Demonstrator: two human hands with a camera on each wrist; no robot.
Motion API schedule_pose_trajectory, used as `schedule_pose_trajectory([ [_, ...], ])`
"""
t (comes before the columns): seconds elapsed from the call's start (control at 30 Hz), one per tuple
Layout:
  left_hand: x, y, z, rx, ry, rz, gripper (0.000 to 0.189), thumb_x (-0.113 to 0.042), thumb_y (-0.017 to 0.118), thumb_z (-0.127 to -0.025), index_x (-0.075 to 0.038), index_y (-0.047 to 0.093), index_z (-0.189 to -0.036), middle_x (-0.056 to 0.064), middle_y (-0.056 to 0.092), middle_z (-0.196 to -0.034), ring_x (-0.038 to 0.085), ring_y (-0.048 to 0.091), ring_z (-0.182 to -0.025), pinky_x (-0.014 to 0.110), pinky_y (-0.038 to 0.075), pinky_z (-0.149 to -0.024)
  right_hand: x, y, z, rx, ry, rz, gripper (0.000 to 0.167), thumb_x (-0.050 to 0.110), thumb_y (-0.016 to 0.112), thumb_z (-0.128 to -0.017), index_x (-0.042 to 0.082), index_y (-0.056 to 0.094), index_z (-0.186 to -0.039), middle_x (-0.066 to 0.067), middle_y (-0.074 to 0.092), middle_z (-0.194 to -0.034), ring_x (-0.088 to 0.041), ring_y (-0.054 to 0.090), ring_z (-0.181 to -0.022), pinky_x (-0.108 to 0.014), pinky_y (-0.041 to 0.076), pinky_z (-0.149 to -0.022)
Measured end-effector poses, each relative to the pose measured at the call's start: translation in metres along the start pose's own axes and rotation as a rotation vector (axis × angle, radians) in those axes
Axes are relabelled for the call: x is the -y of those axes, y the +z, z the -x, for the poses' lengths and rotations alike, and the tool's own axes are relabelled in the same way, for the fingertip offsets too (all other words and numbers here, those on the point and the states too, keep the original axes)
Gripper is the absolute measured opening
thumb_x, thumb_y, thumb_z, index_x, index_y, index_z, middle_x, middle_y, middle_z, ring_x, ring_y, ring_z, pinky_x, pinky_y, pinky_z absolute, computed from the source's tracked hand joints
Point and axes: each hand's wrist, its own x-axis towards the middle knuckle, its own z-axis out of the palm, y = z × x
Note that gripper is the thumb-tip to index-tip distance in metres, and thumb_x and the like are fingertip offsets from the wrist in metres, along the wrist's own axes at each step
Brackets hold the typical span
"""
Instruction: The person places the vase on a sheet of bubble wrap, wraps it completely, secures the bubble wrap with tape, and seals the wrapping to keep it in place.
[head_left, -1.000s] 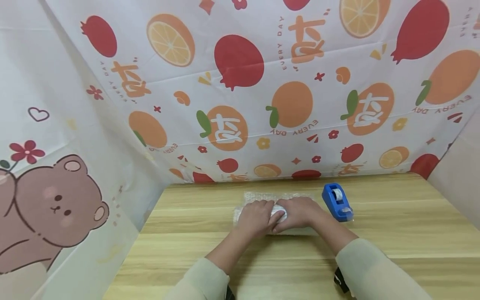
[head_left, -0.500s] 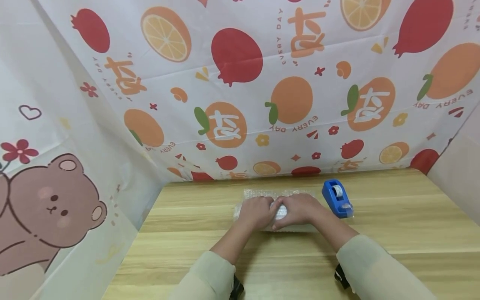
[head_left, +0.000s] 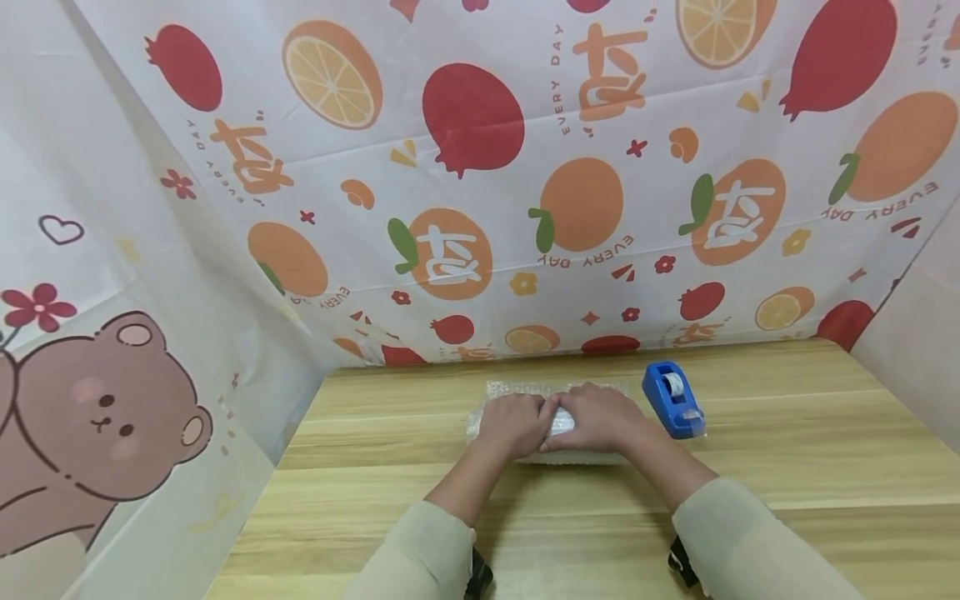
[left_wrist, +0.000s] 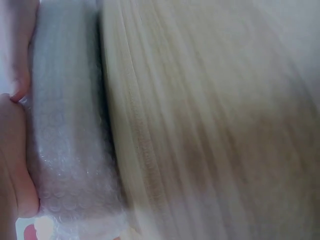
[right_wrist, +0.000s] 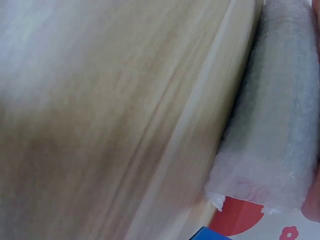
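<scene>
A bubble-wrap bundle [head_left: 577, 457] lies lengthwise across the far middle of the table, with flat bubble wrap showing behind it. My left hand [head_left: 514, 423] holds its left half, and my right hand [head_left: 602, 417] holds it just to the right. The hands meet over its middle, and a white patch [head_left: 561, 421] of the bundle shows between them. Both wrist views show the long, rounded side of the clear bubble wrap [left_wrist: 70, 130]. In the right wrist view, the wrap's loose end [right_wrist: 245, 187] sticks out past the bundle. The fingers' far side is hidden in the head view.
A blue tape dispenser [head_left: 671, 400] with a roll of tape stands right of the bundle. The wooden table [head_left: 585, 525] extends to a fruit-print cloth [head_left: 517, 225] hanging at the back. A bear-print cloth [head_left: 112, 417] hangs at the left.
My left hand has drawn its fingers and thumb in closer around the bundle. The hands now meet at its top. The bundle and dispenser stay in place; the head view has shifted slightly.
</scene>
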Motion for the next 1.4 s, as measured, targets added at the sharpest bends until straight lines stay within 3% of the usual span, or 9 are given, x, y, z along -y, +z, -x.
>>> schedule_pose_trajectory([
  [0.2,0.001,0.000,-0.001,0.012,-0.019,0.005,0.068,-0.055,0.015,-0.104,-0.020,0.073,-0.109,0.003,0.072,-0.106,0.025,0.067,-0.098,0.042,0.051,-0.076,-0.001,0.003,0.003,-0.104,-0.031,0.041,0.094,0.092,0.042,-0.071,0.024,0.061,-0.133,-0.002,0.059,-0.129,-0.025,0.052,-0.118,-0.053,0.041,-0.104],
  [0.37,0.002,0.002,-0.004,0.029,-0.039,0.020,0.065,-0.053,0.017,-0.104,-0.020,0.072,-0.115,0.002,0.071,-0.115,0.026,0.066,-0.105,0.045,0.050,-0.083,-0.001,0.005,0.007,-0.202,-0.078,0.087,0.088,0.088,0.037,-0.078,0.022,0.065,-0.130,-0.001,0.063,-0.113,-0.021,0.055,-0.102,-0.045,0.048,-0.091],
  [0.47,0.002,0.002,-0.006,0.048,-0.044,0.021,0.064,-0.053,0.017,-0.104,-0.022,0.070,-0.122,0.002,0.069,-0.121,0.027,0.064,-0.111,0.046,0.049,-0.088,-0.001,0.006,0.010,-0.256,-0.083,0.096,0.074,0.078,0.038,-0.088,0.022,0.067,-0.126,-0.001,0.068,-0.109,-0.021,0.062,-0.099,-0.044,0.052,-0.086],
  [0.63,0.002,0.001,-0.009,0.067,-0.064,0.027,0.064,-0.054,0.017,-0.104,-0.023,0.069,-0.124,0.003,0.069,-0.122,0.028,0.064,-0.112,0.047,0.049,-0.088,0.001,0.008,0.012,-0.300,-0.038,0.057,0.052,0.057,0.039,-0.100,0.022,0.071,-0.121,-0.002,0.072,-0.116,-0.025,0.067,-0.110,-0.048,0.052,-0.091],
  [0.83,0.004,0.000,-0.011,0.077,-0.089,0.069,0.065,-0.056,0.018,-0.103,-0.022,0.069,-0.124,0.005,0.068,-0.123,0.030,0.063,-0.112,0.047,0.049,-0.087,0.006,0.012,0.010,-0.270,0.045,0.055,0.050,0.048,0.033,-0.104,0.019,0.069,-0.124,0.000,0.071,-0.121,-0.025,0.065,-0.116,-0.047,0.047,-0.101],
  [1.07,0.007,0.002,-0.015,0.090,-0.095,0.068,0.066,-0.058,0.019,-0.102,-0.023,0.071,-0.121,0.004,0.069,-0.122,0.029,0.064,-0.112,0.046,0.049,-0.088,0.006,0.013,0.010,-0.209,0.074,0.059,0.055,0.055,0.032,-0.102,0.018,0.065,-0.128,-0.004,0.067,-0.128,-0.031,0.060,-0.121,-0.055,0.044,-0.101],
  [1.23,0.009,0.003,-0.019,0.102,-0.084,0.085,0.067,-0.058,0.019,-0.102,-0.021,0.071,-0.121,0.003,0.069,-0.123,0.028,0.063,-0.114,0.047,0.049,-0.090,0.002,0.009,0.009,-0.113,0.063,0.050,0.071,0.070,0.034,-0.094,0.019,0.058,-0.137,-0.007,0.062,-0.134,-0.032,0.057,-0.124,-0.057,0.042,-0.102],
  [1.4,0.010,0.000,-0.023,0.112,-0.074,0.110,0.066,-0.056,0.020,-0.102,-0.017,0.070,-0.122,0.006,0.068,-0.125,0.030,0.062,-0.116,0.047,0.048,-0.094,-0.002,0.006,0.007,-0.070,0.039,0.073,0.090,0.087,0.038,-0.079,0.022,0.054,-0.139,-0.007,0.060,-0.133,-0.030,0.059,-0.115,-0.055,0.046,-0.096],
])
